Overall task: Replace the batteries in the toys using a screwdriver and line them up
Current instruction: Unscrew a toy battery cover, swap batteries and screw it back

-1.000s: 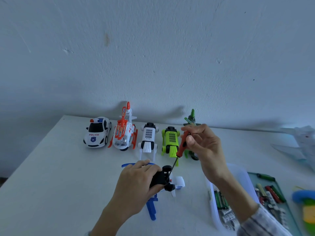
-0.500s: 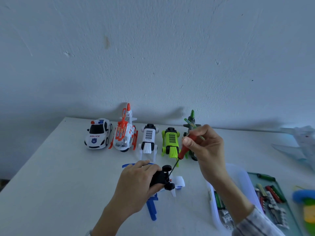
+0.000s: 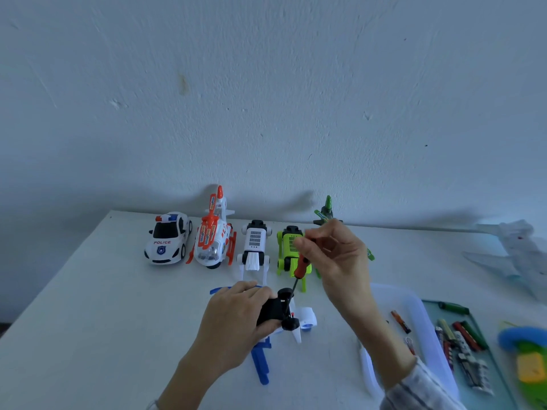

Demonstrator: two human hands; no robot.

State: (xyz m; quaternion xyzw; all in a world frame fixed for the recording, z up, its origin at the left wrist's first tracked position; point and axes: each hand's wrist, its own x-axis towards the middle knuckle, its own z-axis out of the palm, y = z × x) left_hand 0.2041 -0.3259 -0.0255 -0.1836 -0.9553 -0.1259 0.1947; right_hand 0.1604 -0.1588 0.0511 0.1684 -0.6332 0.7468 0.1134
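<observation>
My left hand [image 3: 236, 318] grips an upturned white and blue toy helicopter [image 3: 305, 318], black underside and wheels facing up. My right hand [image 3: 334, 255] pinches the top of a red-handled screwdriver [image 3: 302, 266]; its thin shaft points down into the toy's black underside. Along the wall stand, in a row, a police car [image 3: 168, 238], an orange and white helicopter [image 3: 213, 238], a white robot toy [image 3: 254, 247], a lime green robot toy [image 3: 288, 253] and a green helicopter [image 3: 325, 211] partly hidden behind my right hand.
A white plastic tray [image 3: 414, 303] at the right holds small parts and a battery. Beside it a green tray [image 3: 461, 338] holds several batteries and screwdrivers. A pale toy plane [image 3: 509, 250] lies far right; a blue, green and yellow toy [image 3: 527, 359] sits at the right edge.
My right hand has turned on the screwdriver handle, fingers shifting round its top. The left hand and the toy stay put. The view has dipped slightly.
</observation>
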